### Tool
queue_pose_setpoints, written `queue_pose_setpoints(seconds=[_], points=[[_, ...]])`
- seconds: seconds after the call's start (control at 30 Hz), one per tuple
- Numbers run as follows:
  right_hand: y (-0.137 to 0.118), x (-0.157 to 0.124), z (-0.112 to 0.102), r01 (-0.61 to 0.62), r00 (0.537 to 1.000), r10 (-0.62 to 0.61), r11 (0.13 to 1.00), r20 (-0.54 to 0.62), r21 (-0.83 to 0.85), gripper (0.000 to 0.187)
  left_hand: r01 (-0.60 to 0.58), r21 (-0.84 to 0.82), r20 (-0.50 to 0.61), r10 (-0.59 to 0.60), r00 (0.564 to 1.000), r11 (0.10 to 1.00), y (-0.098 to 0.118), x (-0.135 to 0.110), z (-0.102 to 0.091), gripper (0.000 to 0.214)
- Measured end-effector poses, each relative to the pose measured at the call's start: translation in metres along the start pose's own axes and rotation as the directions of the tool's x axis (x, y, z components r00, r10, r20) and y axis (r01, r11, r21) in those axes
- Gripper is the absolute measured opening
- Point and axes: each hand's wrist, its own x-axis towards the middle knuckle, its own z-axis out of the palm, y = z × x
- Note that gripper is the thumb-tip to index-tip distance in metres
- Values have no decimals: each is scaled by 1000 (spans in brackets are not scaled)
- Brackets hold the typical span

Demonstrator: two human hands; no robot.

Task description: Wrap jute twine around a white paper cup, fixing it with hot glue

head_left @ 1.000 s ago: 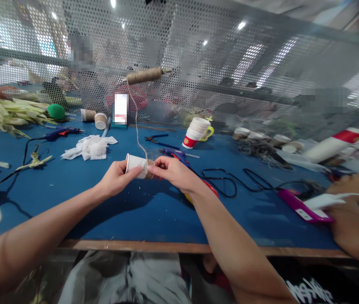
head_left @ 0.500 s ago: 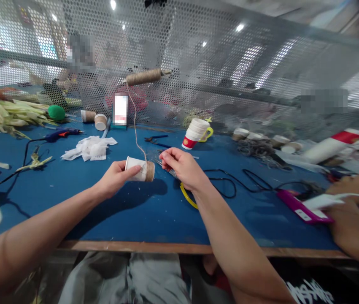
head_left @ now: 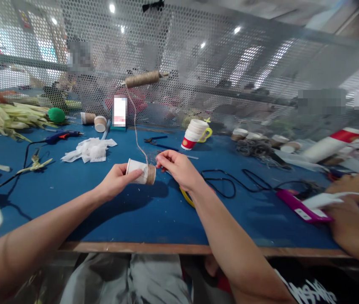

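Note:
My left hand (head_left: 119,179) is closed around a white paper cup (head_left: 134,169) that lies on its side, held above the table. Brown twine (head_left: 151,175) is wound round the cup's right end. From there a strand (head_left: 136,126) runs up to a twine spool (head_left: 142,79) hung before the mesh screen. Just right of the cup, my right hand (head_left: 179,169) has thumb and forefinger pinched together; whatever is between them is too small to make out. Beneath that hand lie scissors with yellow handles (head_left: 186,198), partly hidden by the wrist.
Stacked paper cups (head_left: 195,131) and pliers (head_left: 155,138) are behind my hands. To the left lie white cloth scraps (head_left: 90,150), a glue gun (head_left: 63,136) and corn husks (head_left: 8,116). A black cable (head_left: 226,181) and purple power strip (head_left: 304,207) lie right, beside another person's arm (head_left: 353,223).
My right hand has shifted slightly left, closer to the cup's twine-wrapped end. My left hand keeps hold of the cup, which has barely moved.

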Motion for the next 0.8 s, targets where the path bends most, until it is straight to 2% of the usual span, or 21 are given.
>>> queue_pose_setpoints(seconds=[0.17,0.27,0.37,0.5,0.8], points=[[-2,0,-2,54,993,-61,995,-100,-79,40,-3,80,6,2,1000,997,0,-1,0,42],[-1,0,0,21,1000,-19,995,15,-96,36,-29,145,42,24,999,989,0,-2,1,43],[2,1,5,6,990,0,999,143,-45,29,-56,215,91,37,995,975,-1,-2,2,41],[3,4,8,-19,977,14,1000,214,22,23,-59,278,112,29,993,959,0,-1,0,44],[4,15,4,-18,916,-40,990,399,139,24,-1,230,231,-54,971,973,6,-1,4,37]])
